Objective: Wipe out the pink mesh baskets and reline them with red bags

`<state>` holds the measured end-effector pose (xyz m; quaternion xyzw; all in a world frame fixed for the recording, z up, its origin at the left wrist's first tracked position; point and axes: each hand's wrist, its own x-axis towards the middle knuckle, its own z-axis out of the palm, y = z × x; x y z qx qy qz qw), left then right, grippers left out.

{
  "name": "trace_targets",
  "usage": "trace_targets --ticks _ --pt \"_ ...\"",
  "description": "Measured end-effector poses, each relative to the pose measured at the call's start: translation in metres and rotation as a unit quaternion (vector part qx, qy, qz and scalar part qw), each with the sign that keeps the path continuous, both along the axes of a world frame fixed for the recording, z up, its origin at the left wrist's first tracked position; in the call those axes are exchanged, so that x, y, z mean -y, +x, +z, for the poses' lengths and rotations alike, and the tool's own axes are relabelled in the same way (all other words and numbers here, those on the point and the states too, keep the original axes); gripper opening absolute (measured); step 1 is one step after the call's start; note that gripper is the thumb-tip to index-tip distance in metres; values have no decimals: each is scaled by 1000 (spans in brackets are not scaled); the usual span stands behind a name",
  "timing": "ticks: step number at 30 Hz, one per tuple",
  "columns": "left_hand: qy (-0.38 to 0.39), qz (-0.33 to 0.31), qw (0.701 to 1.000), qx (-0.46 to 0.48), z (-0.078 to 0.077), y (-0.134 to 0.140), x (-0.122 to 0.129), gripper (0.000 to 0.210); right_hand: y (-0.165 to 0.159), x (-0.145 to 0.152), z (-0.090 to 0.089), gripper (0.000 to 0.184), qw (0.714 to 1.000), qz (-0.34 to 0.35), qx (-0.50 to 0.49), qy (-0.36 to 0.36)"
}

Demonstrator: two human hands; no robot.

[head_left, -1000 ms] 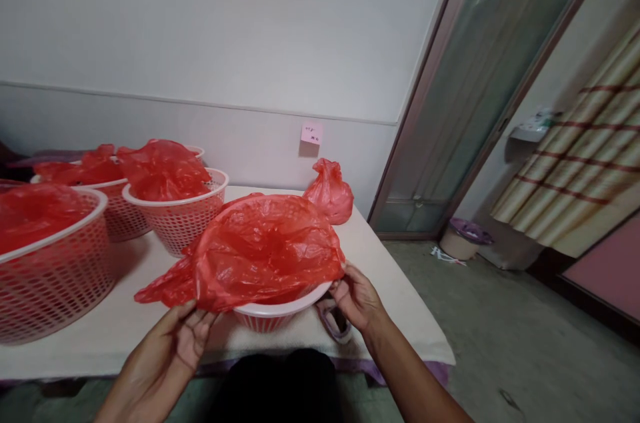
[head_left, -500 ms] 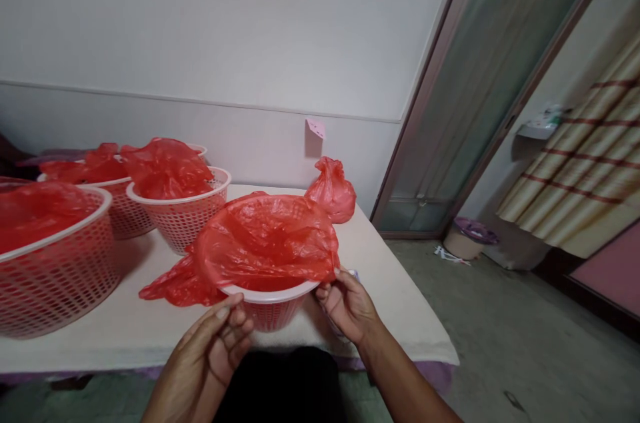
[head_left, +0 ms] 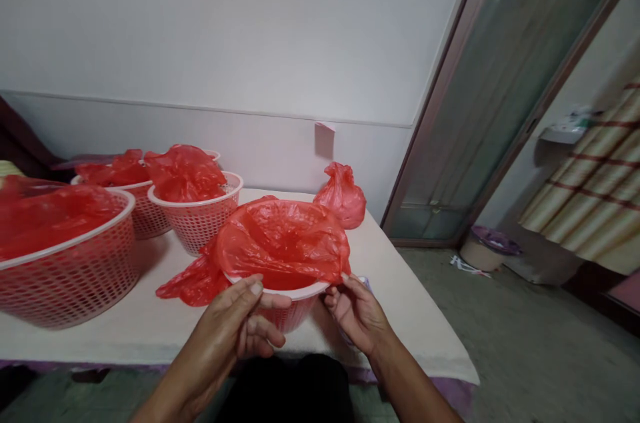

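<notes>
A red plastic bag lines a pink-and-white basket at the table's front. Most of the bag is draped over the rim, while the front stretch of white rim shows bare. My right hand pinches the bag's edge at the rim's right front corner. At the front left of the rim is my left hand, fingers apart, its forefinger stretched along the basket's front. I see nothing held in it. A loose fold of the bag spreads on the table to the basket's left.
Several more baskets with red bags, including a large one and a smaller one, stand left. A knotted red bag sits at the back right of the white-covered table. A bin stands on the floor.
My left hand has moved right along the front rim, and its forefinger now extends. My right hand keeps its pinch on the bag. The view has shifted slightly left.
</notes>
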<state>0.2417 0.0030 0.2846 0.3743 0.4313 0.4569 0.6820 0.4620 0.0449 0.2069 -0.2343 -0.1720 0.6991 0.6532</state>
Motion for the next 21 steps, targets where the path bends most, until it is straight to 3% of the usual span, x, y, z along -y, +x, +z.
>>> trace_targets --ticks 4,11,16,21 --pt "-12 -22 1000 0 0 6 -16 24 1 0 6 22 1000 7 20 4" --pt "-37 109 989 91 -5 14 -33 20 0 -2 9 22 1000 8 29 -2" --pt "-28 117 990 75 -17 13 -21 27 0 0 10 22 999 -3 44 3" --pt "-26 126 989 74 -43 9 1 28 -3 5 12 24 997 -8 75 7"
